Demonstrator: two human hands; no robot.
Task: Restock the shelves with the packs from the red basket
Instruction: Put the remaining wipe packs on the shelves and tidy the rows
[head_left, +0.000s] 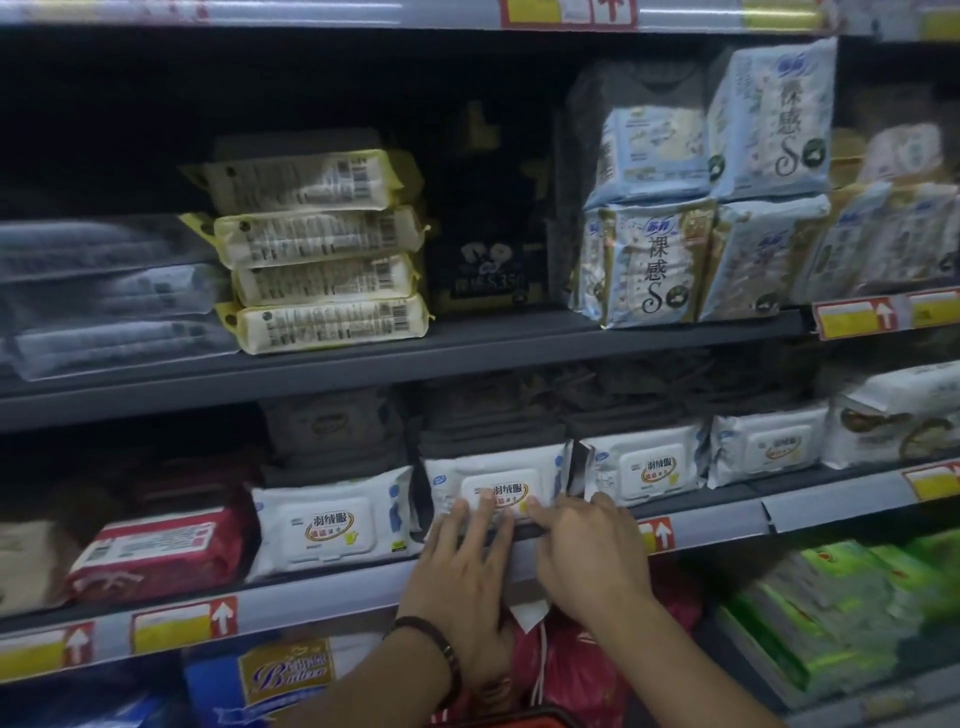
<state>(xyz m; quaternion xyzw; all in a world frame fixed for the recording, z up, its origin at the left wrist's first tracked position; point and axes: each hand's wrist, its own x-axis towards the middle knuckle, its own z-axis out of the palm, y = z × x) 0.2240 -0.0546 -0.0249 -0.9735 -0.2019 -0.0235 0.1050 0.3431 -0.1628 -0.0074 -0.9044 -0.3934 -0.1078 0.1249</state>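
Hands: two, mine, left hand (462, 564) and right hand (589, 553) side by side across the shelf rail (322, 590)
Grip: both hands flat with fingers spread, pressing one white pack (498, 486), clamped on nothing
Pack's place: lying flat just behind the shelf rail, second from left in its row
White packs (332, 519): four in the front row behind the rail
Pack's look: soft white wrap, raised rectangular flip lid, dark Chinese lettering in an orange ring, small blue logo at its upper left corner
Yellow-edged packs (322, 280): four, stacked one shelf above the rail
Red pack (156, 551): one, behind the rail, left of the white row
Red basket (524, 720): one, rim only, below the rail
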